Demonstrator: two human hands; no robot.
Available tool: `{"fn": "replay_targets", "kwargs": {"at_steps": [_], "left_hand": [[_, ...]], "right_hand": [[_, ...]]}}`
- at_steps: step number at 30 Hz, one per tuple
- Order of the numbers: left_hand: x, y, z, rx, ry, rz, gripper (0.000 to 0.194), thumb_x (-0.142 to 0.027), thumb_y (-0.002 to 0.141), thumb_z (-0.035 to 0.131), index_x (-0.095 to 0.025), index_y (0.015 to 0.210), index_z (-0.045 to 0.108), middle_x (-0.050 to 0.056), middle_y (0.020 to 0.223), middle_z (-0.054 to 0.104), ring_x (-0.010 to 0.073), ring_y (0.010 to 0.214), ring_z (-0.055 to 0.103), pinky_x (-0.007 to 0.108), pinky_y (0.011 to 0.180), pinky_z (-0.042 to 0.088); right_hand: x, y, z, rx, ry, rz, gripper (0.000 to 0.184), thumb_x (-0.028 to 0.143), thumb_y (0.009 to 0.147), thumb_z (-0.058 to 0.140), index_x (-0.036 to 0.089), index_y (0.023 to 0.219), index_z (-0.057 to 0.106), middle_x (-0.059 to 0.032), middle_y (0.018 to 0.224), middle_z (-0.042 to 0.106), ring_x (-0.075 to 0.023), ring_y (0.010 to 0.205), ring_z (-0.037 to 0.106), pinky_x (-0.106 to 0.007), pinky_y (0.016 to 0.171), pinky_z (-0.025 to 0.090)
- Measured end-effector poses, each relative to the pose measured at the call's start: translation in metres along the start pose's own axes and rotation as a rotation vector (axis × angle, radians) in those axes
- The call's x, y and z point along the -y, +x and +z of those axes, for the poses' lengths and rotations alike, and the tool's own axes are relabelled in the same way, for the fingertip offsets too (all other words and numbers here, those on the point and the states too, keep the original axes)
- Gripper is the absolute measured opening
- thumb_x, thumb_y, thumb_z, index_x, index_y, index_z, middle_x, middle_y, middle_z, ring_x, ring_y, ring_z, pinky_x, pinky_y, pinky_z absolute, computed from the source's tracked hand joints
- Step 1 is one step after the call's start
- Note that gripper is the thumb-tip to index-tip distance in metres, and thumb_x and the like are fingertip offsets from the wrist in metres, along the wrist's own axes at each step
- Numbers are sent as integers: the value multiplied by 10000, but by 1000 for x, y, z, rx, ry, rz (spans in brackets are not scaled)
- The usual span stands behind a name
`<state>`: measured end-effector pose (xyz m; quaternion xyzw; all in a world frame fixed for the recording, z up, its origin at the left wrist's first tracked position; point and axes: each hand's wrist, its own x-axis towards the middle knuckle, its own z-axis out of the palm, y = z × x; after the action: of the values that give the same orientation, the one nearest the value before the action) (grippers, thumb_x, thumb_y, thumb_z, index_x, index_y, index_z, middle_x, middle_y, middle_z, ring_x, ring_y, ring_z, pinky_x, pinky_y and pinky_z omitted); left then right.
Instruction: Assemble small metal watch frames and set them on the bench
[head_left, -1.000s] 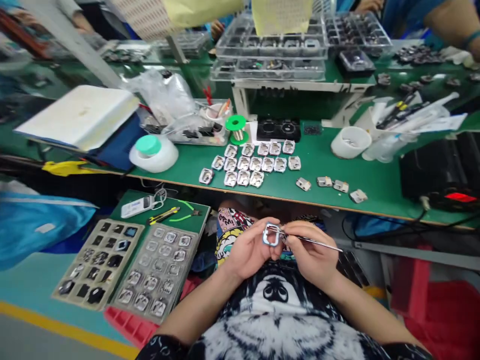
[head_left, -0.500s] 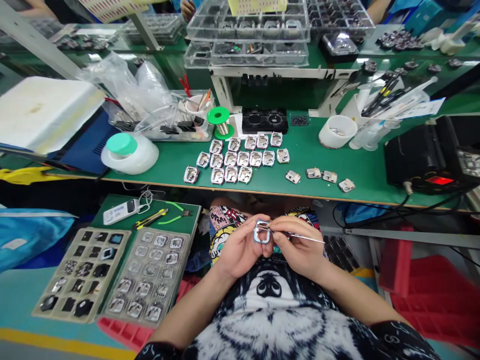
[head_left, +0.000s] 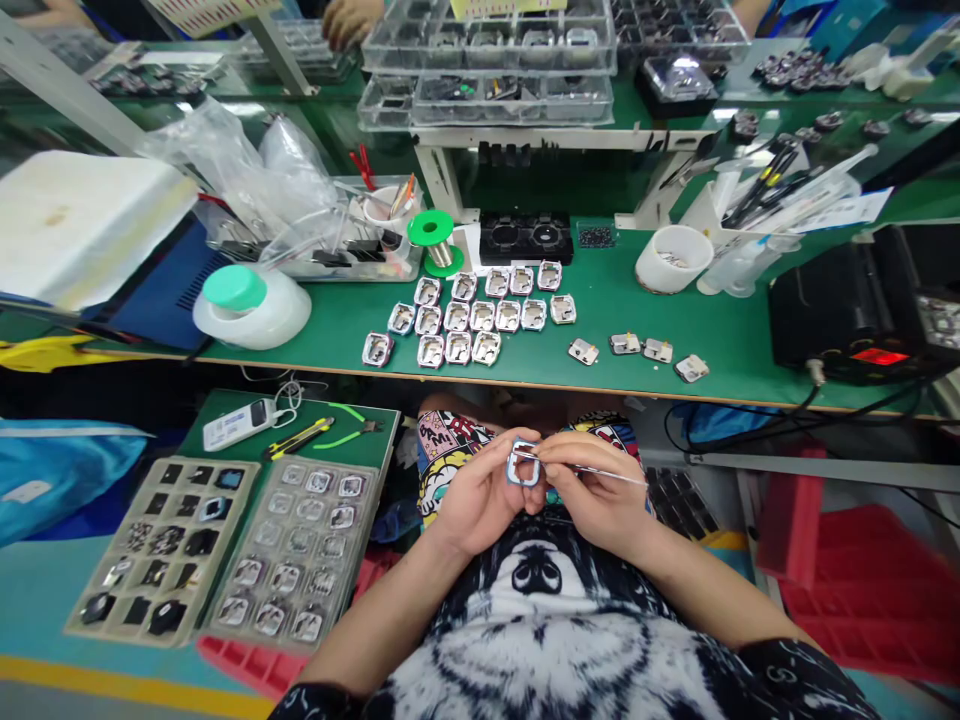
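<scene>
My left hand (head_left: 484,505) is closed around the edge of a small square watch case frame (head_left: 513,474) with a bluish rim and an open centre. It holds the frame upright above my lap. Thin metal tweezers (head_left: 615,474) are pinched in my right hand (head_left: 604,500), their shaft pointing out to the right. Their tips reach into the upper part of the frame's opening; what they touch there is too small to make out. On the bench ahead, several similar watch case frames (head_left: 482,317) lie in rows.
Small metal modules (head_left: 658,350) lie right of the rows. A solder spool (head_left: 433,229), a pump bottle (head_left: 255,310), a white cup (head_left: 673,262) and a black soldering station (head_left: 840,310) stand on the bench. Lower left are two compartment trays (head_left: 259,462) and green-handled cutters (head_left: 349,415). The bench edge (head_left: 510,382) crosses before my knees.
My view has shifted slightly, so the bench items sit a little further left. Both hands keep their hold on the frame and tweezers. Across the bench, another person's hand has moved left.
</scene>
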<state>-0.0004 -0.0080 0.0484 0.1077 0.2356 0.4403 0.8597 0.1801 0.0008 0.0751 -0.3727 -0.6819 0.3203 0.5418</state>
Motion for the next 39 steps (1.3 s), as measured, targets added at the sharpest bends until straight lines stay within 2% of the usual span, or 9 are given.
{"fn": "replay_targets", "kwargs": {"at_steps": [24, 30, 39], "left_hand": [[-1, 0, 4, 17, 25, 11, 296, -358, 1085, 582, -158, 1259, 711, 59, 817, 662, 221, 707, 687, 290, 601, 550], [-3, 1, 6, -1, 37, 8, 293, -374, 1068, 610, -146, 1226, 702, 84, 899, 706, 215, 684, 683, 296, 592, 542], [-4, 0, 4, -15, 7, -4, 279, -347, 1063, 619, -161, 1247, 715, 62, 849, 689, 219, 700, 708, 292, 591, 570]], "right_hand": [[5, 3, -2, -103, -33, -10, 262, 47, 938, 714, 255, 1074, 798, -48, 985, 832, -206, 915, 796, -352, 831, 671], [2, 2, -4, -147, -33, 40, 211, 101, 956, 722, 262, 1063, 806, -56, 998, 832, -224, 909, 798, -381, 809, 678], [7, 8, -2, -36, -19, -1, 217, 75, 930, 736, 245, 1051, 795, -52, 956, 825, -205, 882, 793, -348, 802, 667]]}}
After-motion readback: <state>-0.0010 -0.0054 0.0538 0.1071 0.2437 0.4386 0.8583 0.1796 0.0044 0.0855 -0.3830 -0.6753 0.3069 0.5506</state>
